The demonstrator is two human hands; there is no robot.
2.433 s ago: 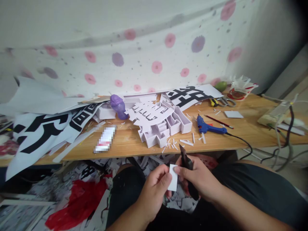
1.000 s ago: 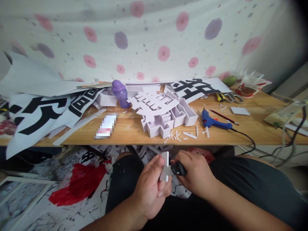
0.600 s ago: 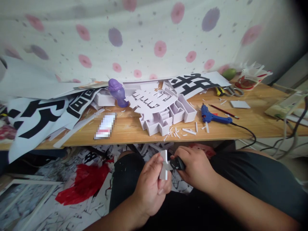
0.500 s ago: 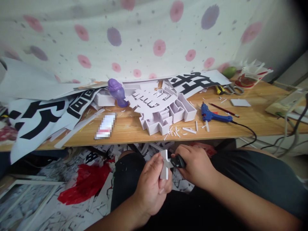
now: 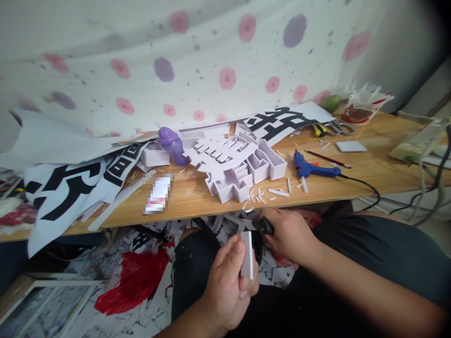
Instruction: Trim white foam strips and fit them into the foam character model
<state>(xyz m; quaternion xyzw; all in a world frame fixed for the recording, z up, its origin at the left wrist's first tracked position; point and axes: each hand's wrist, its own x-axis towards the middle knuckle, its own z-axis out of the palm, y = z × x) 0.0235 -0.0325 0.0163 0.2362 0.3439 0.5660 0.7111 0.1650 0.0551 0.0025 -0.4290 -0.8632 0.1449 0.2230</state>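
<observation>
My left hand [image 5: 230, 279] pinches a small flat white piece [image 5: 247, 256] upright between thumb and fingers, above my lap. To its right, my right hand [image 5: 291, 233] is wrapped round a black-handled tool [image 5: 265, 226], apart from the white piece; its tip is hard to make out. Beyond the hands, a white built-up character shape [image 5: 229, 180] with raised walls lies on the wooden table [image 5: 197, 200], with thin white offcuts [image 5: 259, 195] at its front edge. A blue glue gun [image 5: 315, 169] rests to the right of the shape.
A phone [image 5: 158, 193], a purple bottle [image 5: 174, 145] and printed sheets [image 5: 66, 188] are on the left. Scissors [image 5: 340, 127], a pencil [image 5: 327, 158], a white block [image 5: 351, 146] and a tub [image 5: 366, 110] stand or lie right. Below are a red bag [image 5: 134, 281] and paper scraps.
My right hand and the tool have come away from the white piece. My left hand has moved slightly down and right, and the piece is turned. The camera view has shifted a little.
</observation>
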